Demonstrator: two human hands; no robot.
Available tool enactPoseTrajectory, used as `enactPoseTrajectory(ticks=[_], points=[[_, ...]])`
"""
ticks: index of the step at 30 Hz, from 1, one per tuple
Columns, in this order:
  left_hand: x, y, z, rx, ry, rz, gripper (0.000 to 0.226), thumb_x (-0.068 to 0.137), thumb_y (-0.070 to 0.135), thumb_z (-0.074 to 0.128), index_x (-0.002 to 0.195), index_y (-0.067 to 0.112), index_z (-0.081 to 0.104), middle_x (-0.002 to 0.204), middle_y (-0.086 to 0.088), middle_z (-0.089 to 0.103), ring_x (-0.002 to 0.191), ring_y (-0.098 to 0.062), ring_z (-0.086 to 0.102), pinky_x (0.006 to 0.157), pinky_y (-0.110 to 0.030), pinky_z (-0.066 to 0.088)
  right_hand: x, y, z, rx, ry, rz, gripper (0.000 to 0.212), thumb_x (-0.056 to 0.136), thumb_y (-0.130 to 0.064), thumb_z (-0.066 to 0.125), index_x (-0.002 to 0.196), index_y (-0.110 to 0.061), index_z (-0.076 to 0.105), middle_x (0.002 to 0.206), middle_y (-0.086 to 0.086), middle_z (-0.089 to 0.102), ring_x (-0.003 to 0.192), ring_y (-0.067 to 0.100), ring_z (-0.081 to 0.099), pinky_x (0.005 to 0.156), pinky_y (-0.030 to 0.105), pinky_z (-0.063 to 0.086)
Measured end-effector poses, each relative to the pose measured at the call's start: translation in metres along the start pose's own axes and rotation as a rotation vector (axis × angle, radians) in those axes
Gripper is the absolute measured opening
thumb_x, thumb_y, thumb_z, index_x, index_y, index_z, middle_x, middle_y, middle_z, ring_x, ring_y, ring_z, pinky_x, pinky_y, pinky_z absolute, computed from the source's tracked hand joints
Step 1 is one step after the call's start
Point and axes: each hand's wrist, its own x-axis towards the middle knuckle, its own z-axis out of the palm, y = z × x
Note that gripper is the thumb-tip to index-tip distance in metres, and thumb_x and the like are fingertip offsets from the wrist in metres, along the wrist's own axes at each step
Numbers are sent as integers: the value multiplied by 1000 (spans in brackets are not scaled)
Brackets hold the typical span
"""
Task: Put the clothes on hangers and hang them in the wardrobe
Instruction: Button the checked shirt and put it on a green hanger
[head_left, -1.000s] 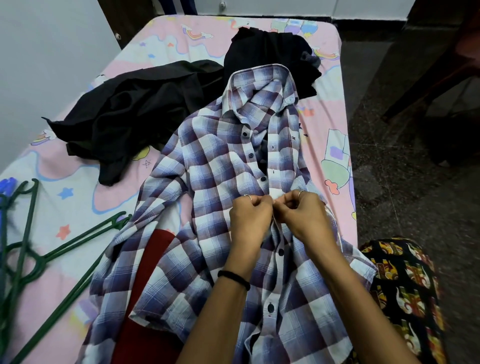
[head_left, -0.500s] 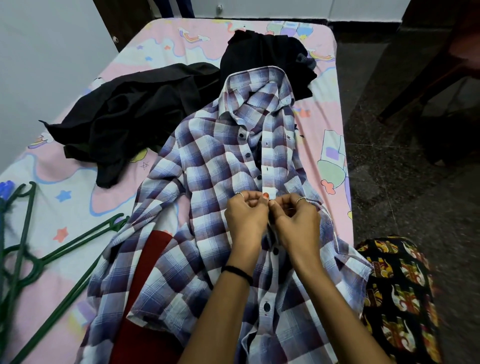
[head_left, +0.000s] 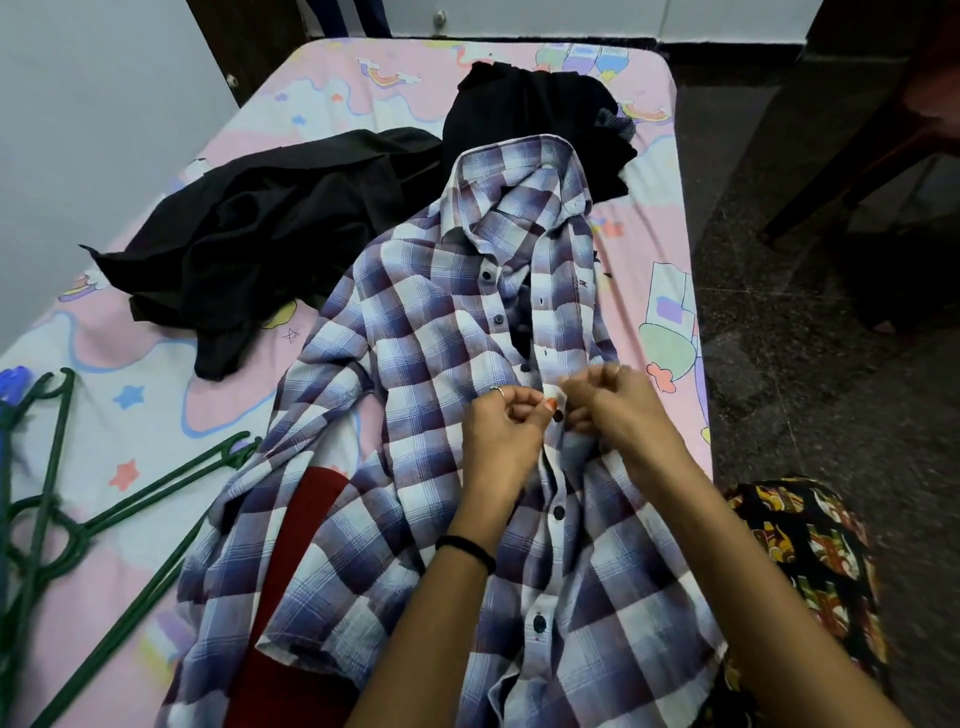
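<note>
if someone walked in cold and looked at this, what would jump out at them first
A blue, maroon and white plaid shirt spread front-up down the middle of the pink cartoon-print bed, with the left hand and right hand pinching its button placket at mid-chest. Next, the crumpled black clothes heaped beyond and left of the collar. Then the green hangers lying bare at the bed's left edge.
</note>
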Motion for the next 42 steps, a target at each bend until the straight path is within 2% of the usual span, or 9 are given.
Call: enactPoseTrajectory(ticks=[4, 9, 12, 15, 20, 26, 30, 35, 42], points=[[-2, -3, 8, 186, -30, 40, 14, 88, 9, 62, 77, 17, 61, 64, 7, 61, 57, 1, 52, 55, -12, 38, 27, -6, 15, -613, 179, -319, 41, 81, -35, 72, 103, -8, 52, 99, 9, 57, 91, 27, 55, 72, 31, 39], [-1, -12, 10, 358, -41, 80, 14, 87, 2, 54, 80, 10, 62, 75, -11, 68, 74, -24, 62, 63, -20, 39, 47, 5, 32, -952, 133, -351, 38, 80, -12, 62, 112, 3, 47, 119, 23, 49, 107, 43, 52, 80, 42, 44], [10, -17, 11, 377, -18, 64, 13, 91, 9, 54, 90, 6, 67, 83, -13, 70, 81, -28, 66, 72, -29, 50, 51, 12, 30, -865, 191, -359, 6, 77, -1, 53, 82, -1, 49, 96, 25, 57, 88, 42, 57, 62, 37, 34], [28, -12, 13, 387, 76, 89, 15, 91, 10, 56, 98, 6, 68, 90, -14, 70, 88, -29, 65, 82, -38, 52, 54, 19, 25, -751, 240, -301, 15, 77, -2, 52, 63, -3, 47, 69, 21, 53, 67, 40, 50, 56, 32, 27], [57, -10, 18, 507, 139, 74, 16, 91, 13, 59, 96, 1, 68, 99, -17, 68, 92, -32, 63, 78, -35, 49, 54, 18, 19, -530, 196, -254, 16, 83, -11, 59, 73, -1, 63, 69, 13, 65, 65, 25, 55, 59, 29, 35], [67, -29, 21, 602, 108, 46, 9, 90, 10, 61, 91, 5, 68, 95, -13, 67, 85, -26, 64, 68, -27, 46, 54, 21, 21, -364, 137, -159, 9, 78, -11, 64, 73, -5, 59, 62, 1, 57, 59, 15, 48, 53, 22, 36], [72, -30, 24, 606, 119, 38, 12, 89, 5, 58, 80, 13, 60, 91, -11, 67, 82, -28, 65, 72, -36, 55, 55, 27, 21, -185, 102, -122, 21, 77, -14, 67, 62, -18, 52, 58, -4, 53, 60, 13, 48, 66, 34, 48], [77, -27, 19, 438, 166, 14, 8, 87, 11, 65, 79, 11, 62, 81, -7, 68, 76, -22, 66, 70, -29, 54, 57, 26, 19, -36, 66, -102, 8, 61, -30, 65, 60, -27, 58, 59, -5, 53, 65, 20, 54, 75, 60, 53], [74, 3, -2, 229, 187, 59, 8, 84, 14, 73, 83, 9, 66, 71, 1, 65, 70, -13, 64, 70, -22, 54, 50, -2, 20, -182, 134, -260, 19, 74, -8, 70, 65, -18, 56, 61, -5, 58, 57, 8, 52, 60, 24, 45]])
